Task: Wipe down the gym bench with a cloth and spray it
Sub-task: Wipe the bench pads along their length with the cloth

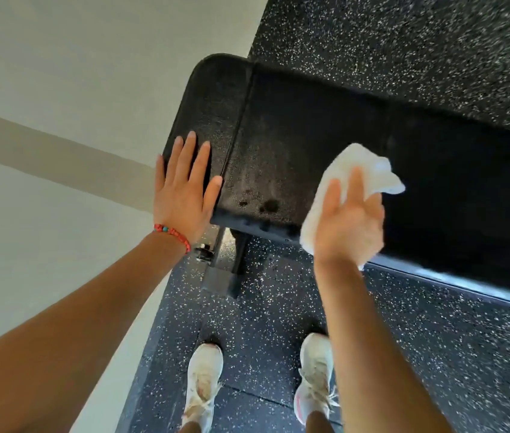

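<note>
Head view: left hand (185,195) flat, fingers straight, pressing the left end pad of the black bench (325,145). Right hand (349,220) holds a white cloth (350,182) on the bench's near edge, fingers loosely extended over it. Wet spots near the seam.

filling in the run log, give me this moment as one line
left hand: flat on black padded gym bench end | right hand: holds white cloth on bench | wet spots near front edge
</note>
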A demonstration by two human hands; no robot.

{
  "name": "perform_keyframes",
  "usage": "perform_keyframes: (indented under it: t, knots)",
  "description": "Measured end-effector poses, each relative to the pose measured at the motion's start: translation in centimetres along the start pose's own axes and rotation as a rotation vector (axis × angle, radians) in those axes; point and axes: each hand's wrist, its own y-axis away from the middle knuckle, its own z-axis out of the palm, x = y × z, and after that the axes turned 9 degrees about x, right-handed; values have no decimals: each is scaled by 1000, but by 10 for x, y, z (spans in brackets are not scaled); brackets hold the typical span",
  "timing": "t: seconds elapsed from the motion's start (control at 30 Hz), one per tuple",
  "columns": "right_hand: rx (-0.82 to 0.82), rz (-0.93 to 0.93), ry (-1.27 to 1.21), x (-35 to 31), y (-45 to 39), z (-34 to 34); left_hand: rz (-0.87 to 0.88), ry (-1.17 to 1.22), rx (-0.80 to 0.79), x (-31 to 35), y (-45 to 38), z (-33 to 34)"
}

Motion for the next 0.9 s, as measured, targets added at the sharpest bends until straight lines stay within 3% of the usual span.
perform_keyframes:
  t: [0.17, 0.33, 0.57, 0.73, 0.9]
  knots:
    - [80, -327, -16, -69, 59, 15, 57, 38, -3, -5, 2, 2]
    - [220, -590, -3, -41, 45, 13, 55, 53, 27, -5, 3, 4]
    - [217, -409, 71, 23, 27, -9, 127, 79, -15, 9, 8, 0]
    - [42, 28, 58, 89, 0, -35, 225, 108, -21, 42, 13, -3]
    - [52, -46, 43, 102, -2, -38, 320, 136, -32, 93, 8, 11]
